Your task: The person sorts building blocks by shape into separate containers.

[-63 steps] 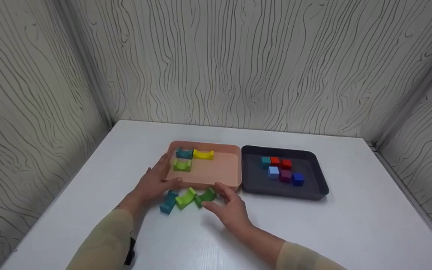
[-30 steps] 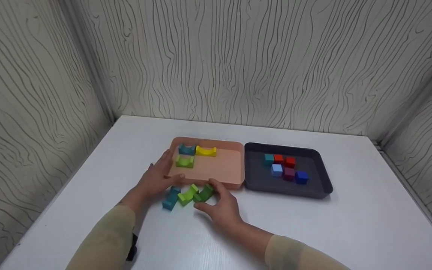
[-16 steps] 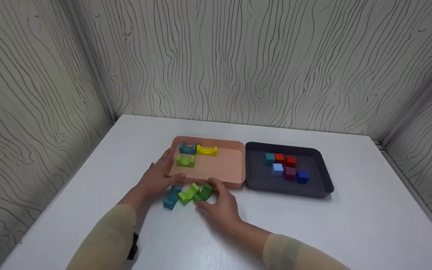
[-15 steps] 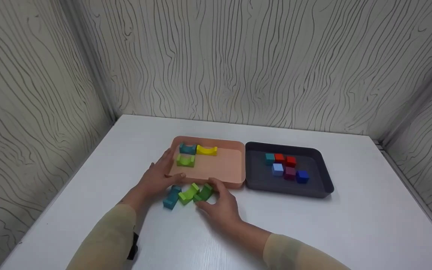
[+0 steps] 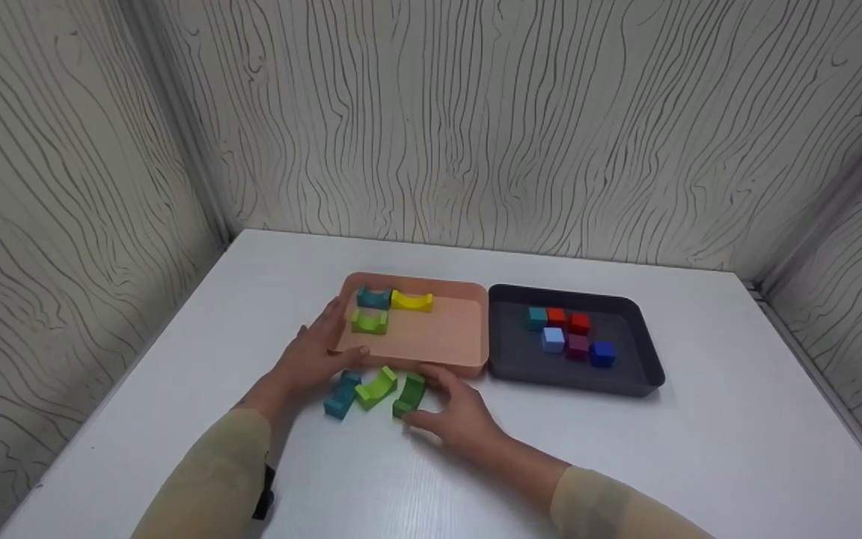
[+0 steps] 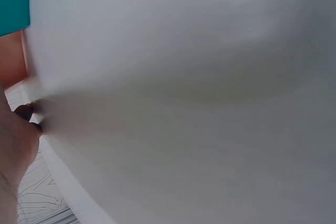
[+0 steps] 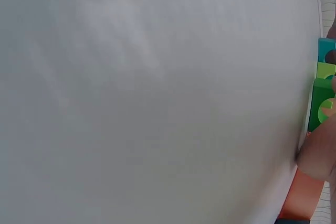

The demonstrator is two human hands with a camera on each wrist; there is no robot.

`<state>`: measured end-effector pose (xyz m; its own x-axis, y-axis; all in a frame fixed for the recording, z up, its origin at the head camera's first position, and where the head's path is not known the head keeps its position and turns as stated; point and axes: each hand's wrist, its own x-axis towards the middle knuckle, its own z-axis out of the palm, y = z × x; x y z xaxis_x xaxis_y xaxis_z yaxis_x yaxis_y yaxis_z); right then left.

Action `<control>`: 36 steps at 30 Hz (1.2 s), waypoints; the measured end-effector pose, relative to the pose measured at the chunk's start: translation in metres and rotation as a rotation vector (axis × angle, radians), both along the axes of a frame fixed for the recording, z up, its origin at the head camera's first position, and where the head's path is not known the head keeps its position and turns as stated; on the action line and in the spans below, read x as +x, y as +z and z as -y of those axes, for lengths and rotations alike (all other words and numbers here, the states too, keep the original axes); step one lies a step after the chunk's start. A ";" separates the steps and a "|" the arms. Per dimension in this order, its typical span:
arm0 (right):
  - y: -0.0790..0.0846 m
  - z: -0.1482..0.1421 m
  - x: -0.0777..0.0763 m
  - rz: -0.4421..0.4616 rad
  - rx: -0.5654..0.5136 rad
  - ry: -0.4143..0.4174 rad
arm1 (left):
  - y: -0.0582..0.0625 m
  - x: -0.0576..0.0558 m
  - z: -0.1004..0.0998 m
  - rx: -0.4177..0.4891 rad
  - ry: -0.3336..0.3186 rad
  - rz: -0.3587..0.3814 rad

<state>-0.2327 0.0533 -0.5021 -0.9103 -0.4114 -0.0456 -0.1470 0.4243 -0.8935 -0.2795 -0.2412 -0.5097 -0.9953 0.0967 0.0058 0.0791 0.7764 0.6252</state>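
Observation:
My left hand (image 5: 310,361) lies along the left side of the pink tray (image 5: 453,329), its fingers fairly straight and its thumb at the front rim. The tray holds a teal arch block (image 5: 376,299), a yellow one (image 5: 411,302) and a light green one (image 5: 370,323). In front of it lie another teal arch block (image 5: 342,395), a lime one (image 5: 376,387) and a dark green one (image 5: 410,395). My right hand (image 5: 467,415) pinches the dark green arch block between thumb and forefinger, on the white table. In the right wrist view this block (image 7: 319,103) shows only at the right edge.
Touching the pink tray's right side is a dark grey tray (image 5: 625,374) with several small cubes: teal, red, light blue, maroon and dark blue (image 5: 602,354). Wood-grain panels (image 5: 431,135) wall in the table (image 5: 730,419) at the back and sides.
My right hand has shifted slightly right and turned the dark green block more upright in view, parting it from the lime block. The left hand stays at the pink tray.

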 end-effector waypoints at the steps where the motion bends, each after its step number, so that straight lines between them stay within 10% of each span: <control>1: 0.000 -0.001 0.000 0.004 0.005 0.004 | 0.000 0.000 0.000 0.001 0.000 0.000; 36: 0.004 -0.016 -0.011 0.133 -0.152 0.148 | -0.001 0.000 -0.002 -0.037 0.012 -0.023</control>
